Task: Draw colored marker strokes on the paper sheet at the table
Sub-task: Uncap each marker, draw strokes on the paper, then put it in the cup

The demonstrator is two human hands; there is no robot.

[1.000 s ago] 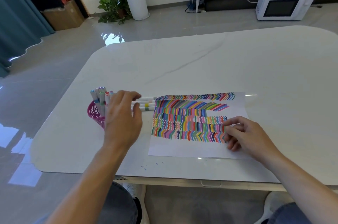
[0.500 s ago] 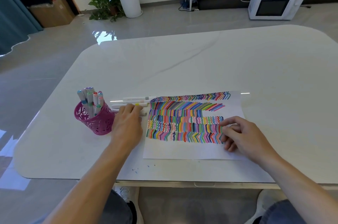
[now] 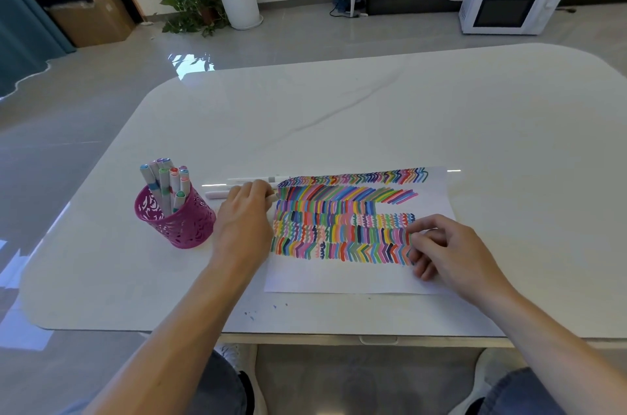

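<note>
Head view: left hand (image 3: 245,216) touching loose markers (image 3: 222,193) off paper (image 3: 339,279) left edge, grasp impossible to tell; right hand (image 3: 449,251) curled near right edge, likewise unclear; wide table (image 3: 407,116) beyond.

Counts:
- 1 surface (image 3: 373,116).
- 1 paper sheet (image 3: 339,275) on it.
- 1 pink mesh cup (image 3: 179,228), near left.
- Roughly 9 cup markers (image 3: 165,190) standing in it; the caps overlap, so the count is not exact.
- Loose markers (image 3: 258,180) lying between cup and sheet: at least 2, maybe 3, partly under a hand.
- 2 hands: left hand (image 3: 242,218), right hand (image 3: 448,248).
- Far floor: 1 white microwave (image 3: 509,4), 2 potted plants (image 3: 193,4), 1 cardboard box (image 3: 95,19).
</note>
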